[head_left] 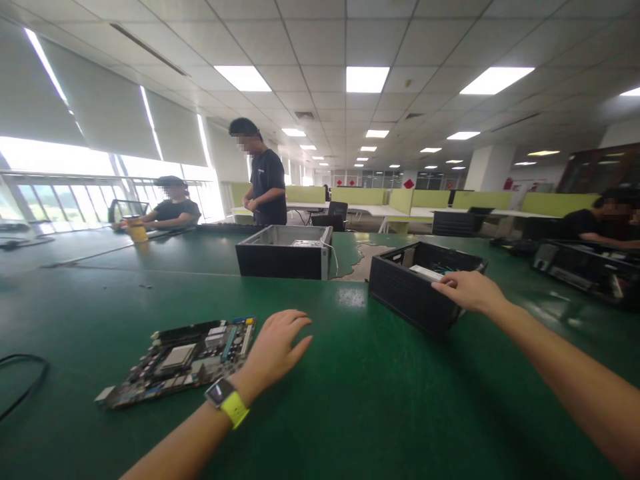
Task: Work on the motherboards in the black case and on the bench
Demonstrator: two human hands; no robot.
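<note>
My right hand [470, 291] grips the near rim of a black computer case [410, 293], which sits at an angle on the green table. The case is open on top; a pale part [426, 273] and some thin wires show inside it. My left hand [277, 347], with a yellow-strapped watch on its wrist, is open and holds nothing. Its fingers are apart, over the table just right of a motherboard [200, 357]. The motherboard lies flat, with a square pale heat sink or chip [179, 356] on it, and my hand and wrist hide its right edge.
A second open computer case [280, 261] stands farther back. A black cable [23, 360] lies at the left edge. One person [267, 177] stands behind the table, another [175, 207] sits at left. Another case [590, 267] is at far right, near a person.
</note>
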